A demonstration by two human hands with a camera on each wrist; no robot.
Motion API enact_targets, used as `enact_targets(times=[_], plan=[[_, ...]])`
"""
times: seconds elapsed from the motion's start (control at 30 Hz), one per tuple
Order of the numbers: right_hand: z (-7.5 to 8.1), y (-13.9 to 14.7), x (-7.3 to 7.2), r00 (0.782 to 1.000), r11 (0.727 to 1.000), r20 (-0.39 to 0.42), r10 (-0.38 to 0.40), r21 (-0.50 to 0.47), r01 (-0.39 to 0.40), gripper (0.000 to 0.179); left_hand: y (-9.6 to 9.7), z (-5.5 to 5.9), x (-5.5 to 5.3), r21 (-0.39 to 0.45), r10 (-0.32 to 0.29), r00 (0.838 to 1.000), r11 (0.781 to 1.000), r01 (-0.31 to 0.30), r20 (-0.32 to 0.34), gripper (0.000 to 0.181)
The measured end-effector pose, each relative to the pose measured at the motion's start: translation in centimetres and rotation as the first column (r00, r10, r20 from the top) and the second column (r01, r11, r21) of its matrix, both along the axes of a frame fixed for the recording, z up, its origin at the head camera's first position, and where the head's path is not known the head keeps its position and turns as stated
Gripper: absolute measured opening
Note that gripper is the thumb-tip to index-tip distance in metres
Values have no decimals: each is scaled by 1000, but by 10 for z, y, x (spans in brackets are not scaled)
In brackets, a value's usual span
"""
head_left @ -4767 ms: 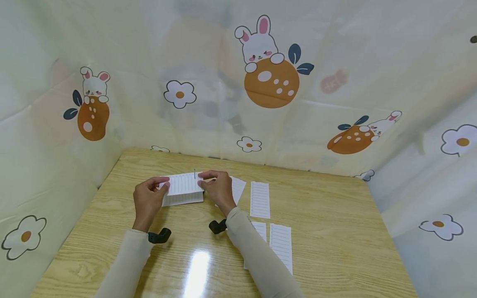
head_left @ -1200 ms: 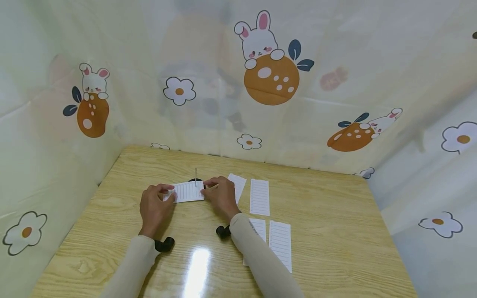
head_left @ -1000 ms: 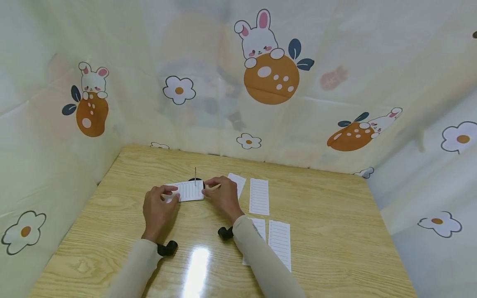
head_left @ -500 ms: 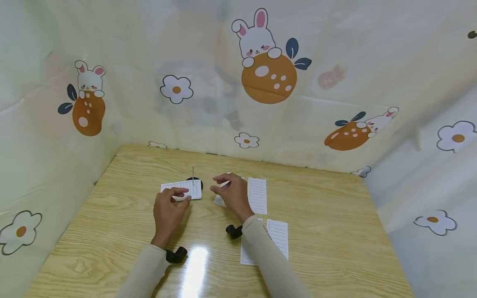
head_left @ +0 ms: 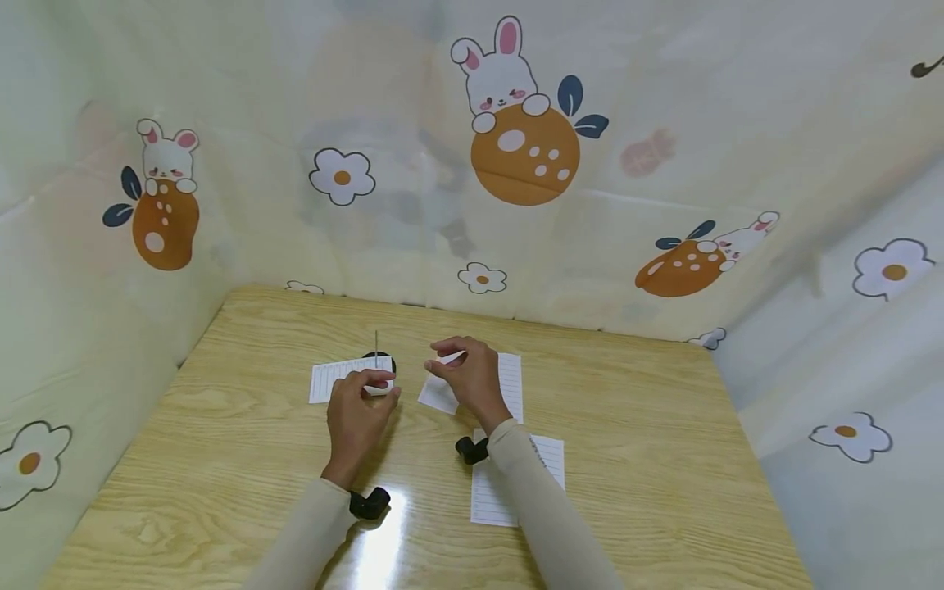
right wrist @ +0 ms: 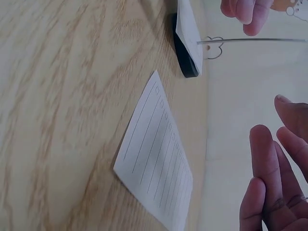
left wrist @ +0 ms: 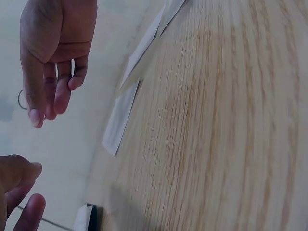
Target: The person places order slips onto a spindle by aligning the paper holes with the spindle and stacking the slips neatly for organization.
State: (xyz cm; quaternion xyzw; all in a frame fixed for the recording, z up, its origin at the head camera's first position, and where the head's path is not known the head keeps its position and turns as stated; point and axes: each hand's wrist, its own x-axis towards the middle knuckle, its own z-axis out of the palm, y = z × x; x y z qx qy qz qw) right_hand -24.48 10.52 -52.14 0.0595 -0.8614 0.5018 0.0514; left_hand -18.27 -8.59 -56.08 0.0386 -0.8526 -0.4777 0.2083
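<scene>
A bill spike with a thin metal rod stands upright on a round black base. White lined paper slips sit pierced on it, low against the base. My left hand hovers at the near side of these slips, thumb and fingers apart and holding nothing. Right of the spike, my right hand is over a slanted lined slip, covering much of it. Its fingers are loosely bent, with nothing between them; in the left wrist view the right hand hangs above the table.
Another lined slip lies just right of the right hand. Two more slips, a left one and a right one, lie nearer, partly under the right forearm. A patterned curtain borders the wooden table.
Both hands lowered a slip down the spike's rod and let it go. The right hand then moved right, over the slanted slip; the left hand shifted right along the pierced slips.
</scene>
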Motion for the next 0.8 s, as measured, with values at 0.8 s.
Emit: enact_targets(times=[0.8], plan=[[-18, 32, -23, 996, 997, 78, -45, 60, 40, 27, 28, -6, -8, 16, -47, 994, 999, 46, 96, 21]])
